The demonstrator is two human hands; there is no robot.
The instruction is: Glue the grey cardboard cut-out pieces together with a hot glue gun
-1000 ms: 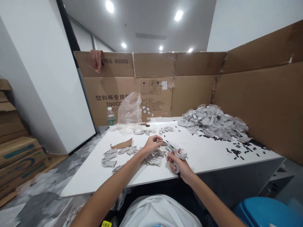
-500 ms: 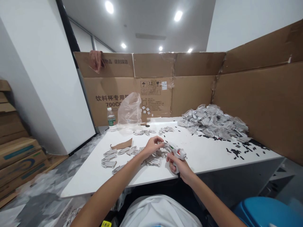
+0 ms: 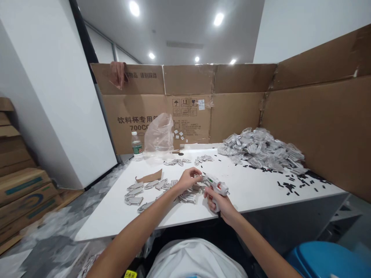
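Observation:
My right hand (image 3: pixel 218 200) is wrapped round the handle of a white glue gun (image 3: pixel 213 184), its nozzle pointing up and left. My left hand (image 3: pixel 189 180) is closed in a pinch just left of the nozzle. What its fingertips hold is too small and covered to make out. Under and beside the left hand lie several flat grey-white pieces (image 3: pixel 188 197), partly hidden by the hand and forearm. More such pieces (image 3: pixel 135 191) are spread over the left of the white table (image 3: pixel 107 216).
A heap of plastic-bagged pieces (image 3: pixel 261 148) stands at the back right, with small black parts (image 3: pixel 290 186) scattered before it. A water bottle (image 3: pixel 137 146), a clear plastic bag (image 3: pixel 159 135) and a torn cardboard strip (image 3: pixel 149 177) are at the left. Cardboard walls (image 3: pixel 240 116) enclose the back.
My left fingers have shifted very slightly to the right, near the glue gun's nozzle. My right hand and the glue gun stay in place.

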